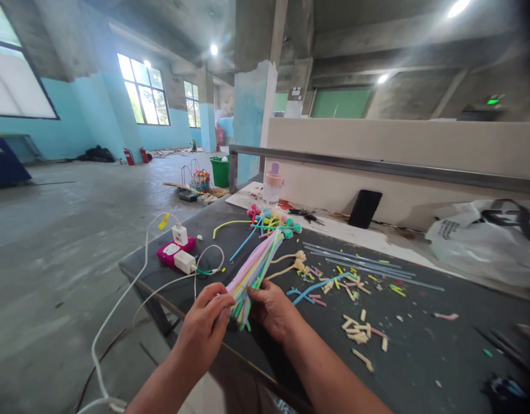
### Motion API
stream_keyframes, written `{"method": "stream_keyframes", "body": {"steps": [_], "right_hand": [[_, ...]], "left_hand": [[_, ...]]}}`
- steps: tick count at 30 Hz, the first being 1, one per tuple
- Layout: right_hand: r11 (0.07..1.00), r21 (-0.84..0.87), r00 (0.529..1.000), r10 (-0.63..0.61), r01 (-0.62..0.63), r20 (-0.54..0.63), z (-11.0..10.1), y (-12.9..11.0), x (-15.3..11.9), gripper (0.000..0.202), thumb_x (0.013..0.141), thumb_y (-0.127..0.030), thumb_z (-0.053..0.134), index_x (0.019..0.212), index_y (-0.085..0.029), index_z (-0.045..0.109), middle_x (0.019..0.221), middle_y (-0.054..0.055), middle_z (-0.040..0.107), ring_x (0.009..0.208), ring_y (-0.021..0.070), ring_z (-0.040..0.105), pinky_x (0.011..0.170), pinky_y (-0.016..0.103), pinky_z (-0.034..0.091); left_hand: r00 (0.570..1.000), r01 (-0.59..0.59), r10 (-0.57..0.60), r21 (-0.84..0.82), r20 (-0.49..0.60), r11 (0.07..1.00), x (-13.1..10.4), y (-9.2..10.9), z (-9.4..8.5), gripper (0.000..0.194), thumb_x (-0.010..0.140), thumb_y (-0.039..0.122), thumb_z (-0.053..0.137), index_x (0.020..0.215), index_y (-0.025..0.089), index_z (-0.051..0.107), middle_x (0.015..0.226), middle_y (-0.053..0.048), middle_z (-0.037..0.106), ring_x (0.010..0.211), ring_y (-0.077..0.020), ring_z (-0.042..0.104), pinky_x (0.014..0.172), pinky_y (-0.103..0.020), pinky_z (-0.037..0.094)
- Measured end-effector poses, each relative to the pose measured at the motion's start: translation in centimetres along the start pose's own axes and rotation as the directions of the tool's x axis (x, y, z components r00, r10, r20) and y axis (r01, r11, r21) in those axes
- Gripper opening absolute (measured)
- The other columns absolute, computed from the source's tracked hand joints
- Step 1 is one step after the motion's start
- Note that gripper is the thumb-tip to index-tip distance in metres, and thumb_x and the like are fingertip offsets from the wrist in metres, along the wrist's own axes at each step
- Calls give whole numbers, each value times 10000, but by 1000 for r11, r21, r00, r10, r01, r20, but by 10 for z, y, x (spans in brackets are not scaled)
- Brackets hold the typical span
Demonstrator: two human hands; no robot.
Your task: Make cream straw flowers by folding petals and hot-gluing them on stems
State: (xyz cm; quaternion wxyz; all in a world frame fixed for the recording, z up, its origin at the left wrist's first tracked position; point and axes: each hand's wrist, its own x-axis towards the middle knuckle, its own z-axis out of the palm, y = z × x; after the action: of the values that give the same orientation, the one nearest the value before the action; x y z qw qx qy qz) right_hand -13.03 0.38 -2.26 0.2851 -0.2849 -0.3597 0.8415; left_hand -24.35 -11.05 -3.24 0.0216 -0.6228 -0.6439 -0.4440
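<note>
In the head view, your left hand (207, 322) is closed at the lower left of a loose bundle of long, thin pastel stems in pink, yellow, green and blue (254, 261), its fingertips pinching the stems near their lower ends. Your right hand (273, 310) grips the bundle from the other side, thumb laid along the front; you cannot tell how its hidden fingers are bent. The bundle slants away from you above the front edge of the dark, flat-topped table (403, 345), its loose ends towards you and its far end by a cluster of small, curled heads in several colours (271, 219). Just right of the bundle lie two beige stems with knotted ends (298, 263). Farther right, thin, clear rods (355, 260) lie side by side, with short cut pieces in beige (355, 330) scattered nearer you. To the left, a magenta and white power strip (165, 253) holds white plug adapters (184, 261). At the back, a black, rectangular phone (365, 209) leans upright near a translucent white plastic bag (472, 241), and a clear bottle with a pink lid (272, 188) stands behind the curled heads.
</note>
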Motion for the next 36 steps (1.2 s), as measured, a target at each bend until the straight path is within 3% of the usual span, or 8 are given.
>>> {"method": "stream_keyframes", "body": {"steps": [6, 10, 17, 22, 26, 30, 33, 36], "right_hand": [[1000, -18, 1000, -10, 10, -5, -1, 0, 1, 328, 539, -159, 760, 811, -151, 578, 683, 21, 672, 664, 217, 665, 684, 364, 522], [1000, -17, 1000, -11, 11, -1, -2, 1, 2, 310, 547, -150, 738, 813, -151, 579, 694, 24, 674, 661, 217, 664, 682, 367, 523], [999, -27, 999, -20, 20, -25, 0, 3, 3, 259, 556, -133, 678, 795, -154, 581, 661, 16, 668, 652, 210, 660, 672, 359, 524], [999, -43, 999, -18, 15, -51, 1, 5, 6, 254, 552, -134, 641, 796, -155, 576, 615, 2, 648, 631, 210, 655, 649, 368, 526], [999, -46, 999, -11, 10, -39, 2, 5, 7, 242, 543, -124, 629, 775, -156, 570, 590, -1, 635, 639, 213, 652, 646, 366, 523], [999, -48, 999, -24, 22, -30, 2, 4, 6, 236, 544, -112, 605, 775, -149, 573, 575, -3, 629, 624, 208, 648, 634, 349, 518], [998, -53, 999, -19, 17, -32, 3, 4, 5, 228, 560, -95, 592, 782, -142, 577, 569, -9, 626, 601, 198, 643, 615, 331, 515], [997, -70, 999, 3, -6, -45, 4, 4, 6, 180, 640, -85, 594, 814, -127, 584, 603, -6, 630, 582, 176, 631, 586, 315, 513]], "left_hand": [[995, 14, -16, 18, 102, 1000, -1, 4, -5, 165, 822, 174, 443, 900, 202, 586, 1075, -97, 493, 883, -154, 557, 813, -280, 464], [986, -11, -4, 91, 165, 996, -1, 7, -10, 174, 803, 173, 473, 927, 219, 586, 1142, -92, 464, 944, -163, 546, 853, -281, 448], [988, -111, 91, 168, 121, 979, 1, 10, -10, 214, 837, 154, 423, 858, 220, 625, 1061, -74, 511, 923, -158, 527, 824, -277, 432], [981, -195, 192, 231, 39, 953, -6, 11, -23, 244, 829, 129, 415, 762, 214, 634, 957, -60, 566, 941, -186, 498, 848, -327, 396], [979, -199, 202, 292, 20, 935, -11, 8, -28, 203, 814, 157, 465, 820, 228, 655, 977, -60, 570, 959, -198, 490, 853, -332, 380], [976, -214, 216, 328, 30, 920, -8, 6, -21, 218, 807, 155, 488, 889, 258, 662, 996, -50, 571, 952, -197, 487, 842, -333, 369], [969, -244, 240, 312, 51, 918, -2, 3, -14, 217, 804, 131, 488, 833, 261, 660, 986, -32, 581, 941, -189, 487, 828, -331, 359], [959, -268, 283, 235, -31, 934, 2, 4, -10, 209, 812, 111, 481, 769, 237, 642, 913, -17, 600, 898, -172, 498, 804, -322, 352]]}}
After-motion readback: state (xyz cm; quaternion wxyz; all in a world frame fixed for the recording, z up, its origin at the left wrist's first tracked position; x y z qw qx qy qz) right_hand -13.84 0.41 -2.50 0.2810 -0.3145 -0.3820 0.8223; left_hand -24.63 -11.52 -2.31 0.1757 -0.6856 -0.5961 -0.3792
